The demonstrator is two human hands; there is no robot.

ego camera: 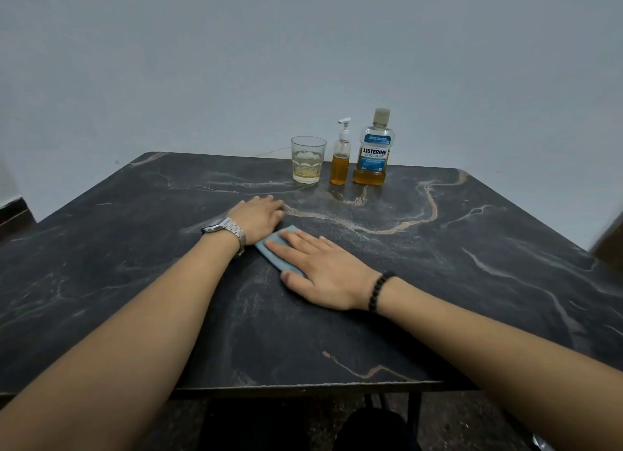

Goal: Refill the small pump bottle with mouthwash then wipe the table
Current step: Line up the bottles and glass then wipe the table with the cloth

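1. Both hands lie flat on the dark marbled tabletop (472, 282), fingers spread and gripping nothing. The right hand (323, 272) presses palm-down on a folded blue cloth (274, 246); the left hand (258, 216), with a metal watch (226, 230) at the wrist, rests just beside the cloth's far corner.
2. At the far edge stand three things in a row, close together but apart: a drinking glass (308, 160) with a little yellowish liquid at the bottom, the small pump bottle (340, 155), and the mouthwash bottle (374, 147) with its cap on.
3. The pump bottle stands upright with its pump head fitted, amber liquid reaching roughly halfway up. By my reading the refilling is finished and everything has been set back out of the way.
4. Wiping looks to be the step in hand. The cloth sits near the middle of the tabletop, so most of the surface appears still to be covered.
5. Whether any spill remains I cannot tell; the pale streaks look like the stone's own veining.
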